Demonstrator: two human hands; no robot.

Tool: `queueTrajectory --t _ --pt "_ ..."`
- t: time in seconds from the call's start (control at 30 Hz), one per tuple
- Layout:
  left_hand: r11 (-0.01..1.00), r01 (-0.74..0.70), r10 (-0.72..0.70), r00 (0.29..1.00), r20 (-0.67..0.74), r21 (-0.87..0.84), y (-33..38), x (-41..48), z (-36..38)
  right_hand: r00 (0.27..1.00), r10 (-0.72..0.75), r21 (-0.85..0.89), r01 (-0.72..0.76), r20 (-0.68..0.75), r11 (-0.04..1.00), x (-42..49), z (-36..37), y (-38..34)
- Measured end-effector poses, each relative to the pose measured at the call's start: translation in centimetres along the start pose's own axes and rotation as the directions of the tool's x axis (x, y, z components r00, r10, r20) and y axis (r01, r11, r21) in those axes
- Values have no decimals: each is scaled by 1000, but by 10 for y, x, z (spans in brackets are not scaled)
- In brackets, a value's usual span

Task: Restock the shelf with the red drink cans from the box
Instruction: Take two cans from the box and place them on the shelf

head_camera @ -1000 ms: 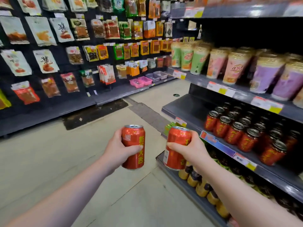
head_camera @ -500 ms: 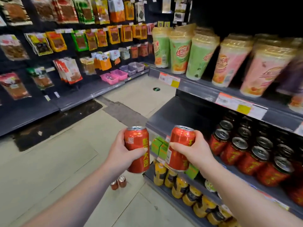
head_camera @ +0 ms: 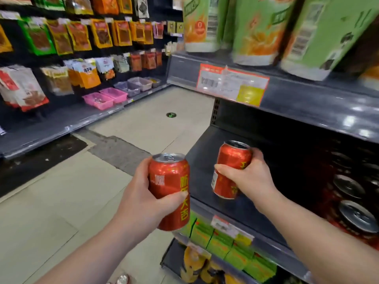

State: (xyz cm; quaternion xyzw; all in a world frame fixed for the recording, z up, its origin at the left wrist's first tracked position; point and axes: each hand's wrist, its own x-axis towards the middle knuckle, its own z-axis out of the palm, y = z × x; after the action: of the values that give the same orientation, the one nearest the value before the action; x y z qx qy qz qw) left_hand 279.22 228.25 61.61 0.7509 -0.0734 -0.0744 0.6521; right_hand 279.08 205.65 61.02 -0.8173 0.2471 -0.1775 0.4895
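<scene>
My left hand (head_camera: 141, 198) grips an upright red drink can (head_camera: 170, 187) with yellow characters, held over the aisle floor just left of the shelf edge. My right hand (head_camera: 251, 179) holds a second red can (head_camera: 231, 160), tilted slightly, above the bare left part of the dark middle shelf (head_camera: 207, 160). Several red cans (head_camera: 352, 203) with silver tops stand in rows on the same shelf at the far right. The box is not in view.
The shelf above (head_camera: 307, 99) carries tall green and orange drink cups and a red price tag. Green cartons (head_camera: 221, 240) and yellow bottles sit on lower shelves. Two can tops (head_camera: 121, 279) show on the floor. Snack bags and pink bins line the far wall.
The view has closed in on the shelf. My right hand has carried its can forward over the shelf's bare left part; my left hand with its can has stayed beside the shelf edge.
</scene>
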Motion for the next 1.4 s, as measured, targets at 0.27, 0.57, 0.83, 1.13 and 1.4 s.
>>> queueTrajectory --t 0.27,0.57,0.83,1.13,1.4 --pt "994 -78 83 994 68 -77 -29 67 -15 973 -34 -44 24 -229 999 100 63 15" --pt "989 -111 120 988 98 -96 -30 115 -18 969 -39 8 42 -244 999 156 86 13" --pt "989 -113 125 982 138 -93 -30 137 1 994 -6 -101 -5 -105 995 160 74 41" --pt "989 -126 141 968 210 -81 -27 152 27 987 -11 -157 -15 -162 987 185 85 34" --pt "977 -185 208 937 279 -107 -23 170 82 963 47 -32 -57 -266 998 144 42 49"
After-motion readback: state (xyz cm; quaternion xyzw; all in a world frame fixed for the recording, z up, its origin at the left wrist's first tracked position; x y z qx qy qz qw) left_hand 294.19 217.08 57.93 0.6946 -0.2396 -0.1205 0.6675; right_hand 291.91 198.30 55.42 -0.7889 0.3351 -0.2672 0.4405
